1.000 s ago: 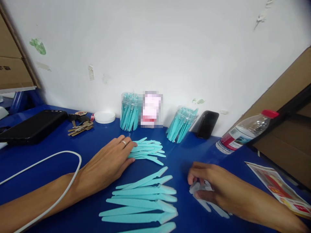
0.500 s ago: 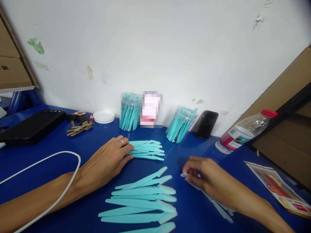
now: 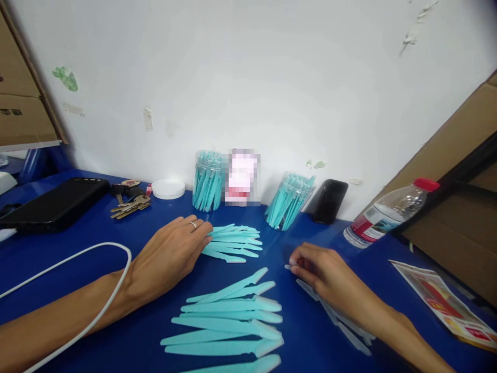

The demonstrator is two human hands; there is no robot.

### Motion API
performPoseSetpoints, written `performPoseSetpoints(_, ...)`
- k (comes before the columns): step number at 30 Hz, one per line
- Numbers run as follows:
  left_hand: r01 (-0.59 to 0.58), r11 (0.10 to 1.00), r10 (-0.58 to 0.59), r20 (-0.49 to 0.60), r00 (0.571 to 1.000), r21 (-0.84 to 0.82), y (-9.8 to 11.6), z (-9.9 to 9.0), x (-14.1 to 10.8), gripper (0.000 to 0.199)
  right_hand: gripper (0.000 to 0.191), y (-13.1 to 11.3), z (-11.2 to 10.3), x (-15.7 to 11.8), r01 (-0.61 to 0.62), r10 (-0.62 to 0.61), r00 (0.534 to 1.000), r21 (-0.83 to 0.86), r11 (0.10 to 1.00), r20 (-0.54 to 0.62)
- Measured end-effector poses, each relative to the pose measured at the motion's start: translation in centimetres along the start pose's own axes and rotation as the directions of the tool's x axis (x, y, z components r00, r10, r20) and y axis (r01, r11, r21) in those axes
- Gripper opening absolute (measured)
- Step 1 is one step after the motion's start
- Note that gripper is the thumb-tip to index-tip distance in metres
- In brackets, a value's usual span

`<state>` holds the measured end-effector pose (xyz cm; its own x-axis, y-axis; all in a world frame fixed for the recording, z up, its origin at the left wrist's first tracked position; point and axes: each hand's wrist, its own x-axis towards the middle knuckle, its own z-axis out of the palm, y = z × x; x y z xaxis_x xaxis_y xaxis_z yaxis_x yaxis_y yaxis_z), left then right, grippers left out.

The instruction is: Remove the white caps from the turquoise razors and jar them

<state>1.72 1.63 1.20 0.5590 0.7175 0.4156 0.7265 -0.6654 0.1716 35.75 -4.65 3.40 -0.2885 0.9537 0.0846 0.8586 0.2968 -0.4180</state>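
Observation:
My left hand (image 3: 174, 246) has its fingers closed over the near ends of a fanned bunch of turquoise eyebrow razors (image 3: 236, 241) lying on the table. Closer to me, several more of these razors (image 3: 229, 324) lie side by side in a column, blade ends to the right. My right hand (image 3: 320, 269) pinches a small translucent blade cap (image 3: 288, 267) between thumb and fingers, just above the table. More loose clear caps (image 3: 345, 329) are spread beneath that hand and wrist, partly hidden by it.
Two clear jars filled with turquoise razors (image 3: 207, 181) (image 3: 289, 202) stand by the wall; the right one appears tilted. Around them are a white lid (image 3: 168, 189), keys (image 3: 130, 204), a black power bank (image 3: 58, 202), a phone (image 3: 331, 201), a bottle (image 3: 388, 215) and a packet (image 3: 442, 300). A white cable (image 3: 124, 274) crosses my left forearm.
Under my left hand the bunch of razors has spread, with one shifted toward me. My right hand has moved slightly up and left, away from the loose caps, holding one cap.

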Motion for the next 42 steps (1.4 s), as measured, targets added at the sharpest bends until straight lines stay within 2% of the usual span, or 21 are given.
performPoseSetpoints(3,0.057,0.991,-0.057,-0.002,0.998,-0.119,0.9,-0.2,-0.3,0.032,0.019,-0.3,-0.3,0.1,-0.026,0.041,0.992,0.129,0.991,-0.116)
performPoseSetpoints(5,0.084,0.97,-0.079,0.031,0.996,-0.226,1.7,-0.4,-0.4,0.034,0.021,-0.7,-0.8,0.1,-0.063,0.123,0.976,0.307,0.95,-0.18)
performPoseSetpoints(7,0.14,0.921,-0.118,0.083,0.99,-0.365,2.4,-0.5,-0.4,0.035,0.024,-1.3,-1.3,0.0,-0.109,0.229,0.959,0.526,0.844,-0.167)
performPoseSetpoints(10,0.269,0.809,-0.2,0.185,0.962,-0.522,3.2,-0.7,-0.3,0.035,0.025,-2.1,-1.6,-0.1,-0.142,0.341,0.934,0.769,0.623,-0.104)
performPoseSetpoints(15,0.402,0.686,-0.28,0.29,0.915,-0.606,3.2,-0.5,-0.4,0.04,0.027,-2.3,-1.0,-0.1,-0.146,0.418,0.908,0.926,0.349,-0.014)
performPoseSetpoints(18,0.419,0.642,-0.29,0.303,0.908,-0.642,3.1,-0.4,-0.3,0.04,0.028,-2.3,-0.6,0.0,-0.14,0.392,0.92,0.954,0.264,0.027)
performPoseSetpoints(21,0.394,0.656,-0.277,0.279,0.919,-0.644,3.0,-0.4,-0.2,0.042,0.03,-2.3,-0.3,0.0,-0.113,0.393,0.919,0.952,0.284,-0.009)
performPoseSetpoints(28,0.36,0.646,-0.242,0.267,0.933,-0.673,3.0,-0.7,-0.1,0.044,0.033,-2.3,0.0,0.2,-0.122,0.399,0.915,0.897,0.425,-0.064)
performPoseSetpoints(31,0.362,0.641,-0.238,0.274,0.932,-0.676,3.5,-1.2,0.0,0.044,0.032,-2.3,0.2,0.3,-0.119,0.396,0.916,0.896,0.429,-0.068)
performPoseSetpoints(36,0.428,0.608,-0.272,0.332,0.903,-0.668,4.4,-2.1,0.0,0.038,0.03,-2.7,0.3,0.3,-0.131,0.356,0.934,0.892,0.432,-0.036)
performPoseSetpoints(42,0.384,0.584,-0.202,0.33,0.922,-0.715,4.1,-1.5,-0.1,0.04,0.03,-3.7,0.7,0.1,-0.142,0.328,0.945,0.899,0.415,-0.002)
